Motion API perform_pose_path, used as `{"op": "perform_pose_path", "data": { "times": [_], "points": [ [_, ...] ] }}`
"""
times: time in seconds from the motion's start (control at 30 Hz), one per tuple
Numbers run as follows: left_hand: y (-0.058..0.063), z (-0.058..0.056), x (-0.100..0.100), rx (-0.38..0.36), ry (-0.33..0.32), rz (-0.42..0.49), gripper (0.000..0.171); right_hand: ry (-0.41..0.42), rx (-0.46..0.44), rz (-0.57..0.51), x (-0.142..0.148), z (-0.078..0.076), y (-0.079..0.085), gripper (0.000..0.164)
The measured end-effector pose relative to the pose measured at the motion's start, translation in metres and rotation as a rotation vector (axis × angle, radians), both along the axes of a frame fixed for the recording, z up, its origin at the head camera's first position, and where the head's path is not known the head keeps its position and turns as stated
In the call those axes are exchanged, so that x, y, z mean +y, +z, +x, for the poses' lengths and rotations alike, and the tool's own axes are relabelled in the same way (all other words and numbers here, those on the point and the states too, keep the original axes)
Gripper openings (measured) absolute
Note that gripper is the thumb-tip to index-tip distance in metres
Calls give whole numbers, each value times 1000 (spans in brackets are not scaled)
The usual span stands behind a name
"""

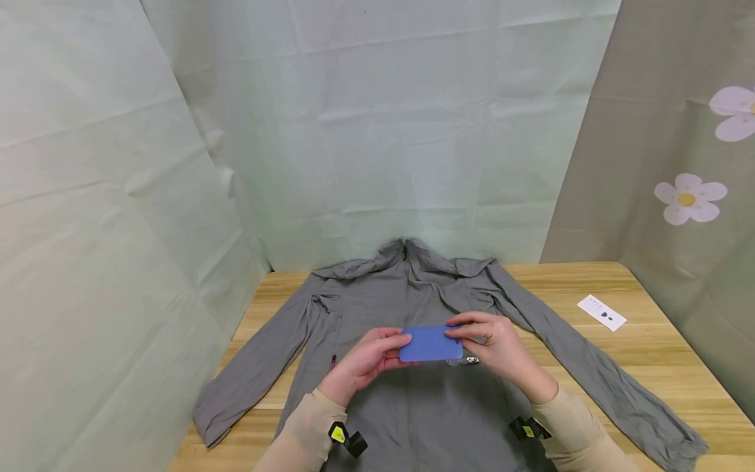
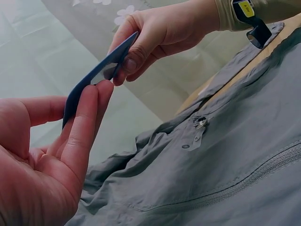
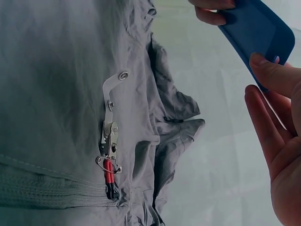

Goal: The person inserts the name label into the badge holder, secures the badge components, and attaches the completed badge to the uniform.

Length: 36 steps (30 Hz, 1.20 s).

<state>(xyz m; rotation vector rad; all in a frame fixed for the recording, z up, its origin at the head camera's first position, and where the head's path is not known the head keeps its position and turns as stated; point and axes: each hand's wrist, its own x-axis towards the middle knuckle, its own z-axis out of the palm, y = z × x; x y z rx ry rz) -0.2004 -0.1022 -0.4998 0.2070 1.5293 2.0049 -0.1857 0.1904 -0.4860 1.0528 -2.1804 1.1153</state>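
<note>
A flat blue card holder [image 1: 427, 344] with rounded corners is held level above the jacket. My left hand [image 1: 367, 357] pinches its left end between thumb and fingers. At the other end, my right hand [image 1: 501, 347] grips it by the edge with thumb and fingertips. The left wrist view catches the holder nearly edge-on, with a pale patch and a dark spot on its underside. Below lies a badge clip [image 3: 111, 136] with a clear snap strap, on the grey jacket [image 1: 377, 308] beside a red and black zipper pull [image 3: 109, 174].
The jacket lies spread over the wooden table [image 1: 637, 354], sleeves out to both sides, collar at the far edge. A white card [image 1: 601, 313] with dark marks rests on the table at the right. Cloth hangings [image 1: 401, 131] enclose the table behind and on the sides.
</note>
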Motion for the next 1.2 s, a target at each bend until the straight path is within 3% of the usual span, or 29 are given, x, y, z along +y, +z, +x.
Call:
{"op": "perform_pose_path", "data": {
  "times": [0.17, 0.3, 0.4, 0.47, 0.63, 0.83, 0.97, 1.2],
  "points": [
    [2, 1, 1, 22, 11, -7, 39, -31, -58, -7, 0, 1, 0, 43],
    [2, 0, 0, 42, 25, -13, 34, -102, -186, -42, -3, 2, 1, 48],
    [1, -2, -1, 61, 45, -30, 31, -172, -399, -99, -3, 4, 2, 39],
    [1, -2, -2, 76, 66, -50, 30, -165, -583, -170, -2, 5, 0, 35],
    [0, -3, -3, 108, 104, -99, 32, -54, -964, -357, -2, 8, -3, 53],
    [0, -3, -4, 140, 122, -127, 33, 99, -1277, -589, -12, 14, -8, 75],
    [-1, -4, -5, 152, 119, -144, 32, 40, -1274, -641, -20, 18, -12, 76],
    [1, -2, -5, 165, 98, -135, 28, -80, -1167, -559, -24, 17, -15, 66]
  ]
}}
